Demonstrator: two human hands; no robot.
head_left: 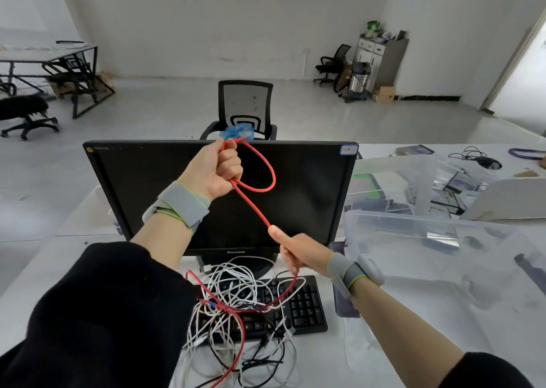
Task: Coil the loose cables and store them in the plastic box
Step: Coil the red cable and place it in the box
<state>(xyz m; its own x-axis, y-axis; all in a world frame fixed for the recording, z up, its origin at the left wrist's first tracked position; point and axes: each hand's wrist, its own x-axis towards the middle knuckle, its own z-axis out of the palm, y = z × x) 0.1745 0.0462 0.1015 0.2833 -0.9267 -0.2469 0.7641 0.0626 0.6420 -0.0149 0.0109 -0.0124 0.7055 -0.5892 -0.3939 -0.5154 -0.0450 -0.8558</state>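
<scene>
A red cable point(253, 207) runs between both my hands in front of the monitor. My left hand point(214, 169), raised high, grips a loop of it that hangs to the right of the fist. My right hand point(298, 251), lower and to the right, holds the same cable as it runs taut from the loop down through the fingers. Below, the red cable trails into a tangle of white, black and red cables point(242, 308) lying on the keyboard. The clear plastic box point(443, 257) stands on the table to my right.
A black monitor point(310, 195) stands directly behind my hands, with a black keyboard point(307, 305) under the tangle. Clear plastic packaging and papers point(419, 181) lie at the back right. An office chair point(245, 104) stands beyond the desk.
</scene>
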